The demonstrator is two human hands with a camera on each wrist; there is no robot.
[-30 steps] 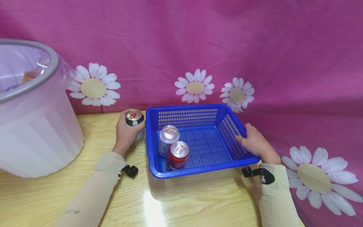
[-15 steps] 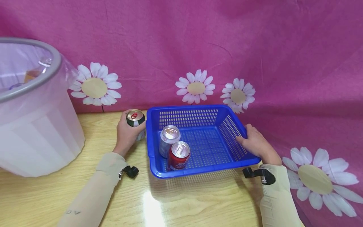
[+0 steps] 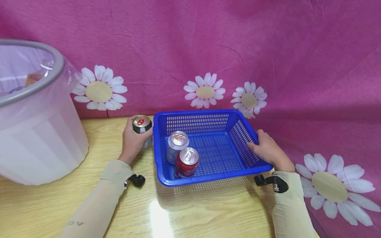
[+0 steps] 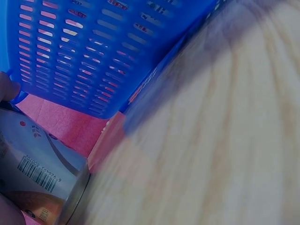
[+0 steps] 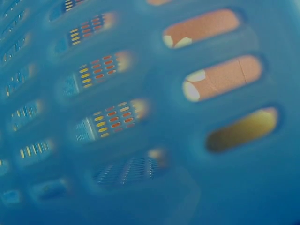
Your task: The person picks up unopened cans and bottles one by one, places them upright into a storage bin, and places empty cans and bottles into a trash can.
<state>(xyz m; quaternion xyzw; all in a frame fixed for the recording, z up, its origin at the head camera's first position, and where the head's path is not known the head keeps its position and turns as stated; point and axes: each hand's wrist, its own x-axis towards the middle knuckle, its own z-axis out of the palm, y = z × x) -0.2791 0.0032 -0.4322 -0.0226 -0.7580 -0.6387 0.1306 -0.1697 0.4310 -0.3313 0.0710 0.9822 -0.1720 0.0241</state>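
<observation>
My left hand (image 3: 132,138) is wrapped round an upright drink can (image 3: 142,124) with a dark green top band and red tab, just left of the basket. In the left wrist view the barcode side of that can (image 4: 40,164) shows, its bottom end by the wooden surface; a fingertip (image 4: 7,89) is by the basket wall. The right hand (image 3: 268,150) grips the right rim of the blue plastic basket (image 3: 208,180), thumb inside. Within the basket's left end stand a silver-white can (image 3: 177,140) and a red can (image 3: 187,162). Only basket slots fill the right wrist view.
A white bin (image 3: 38,142) with a grey rim and clear liner stands at the left, with some rubbish inside. Behind the wooden table (image 3: 131,208) hangs a pink cloth (image 3: 166,49) printed with daisies.
</observation>
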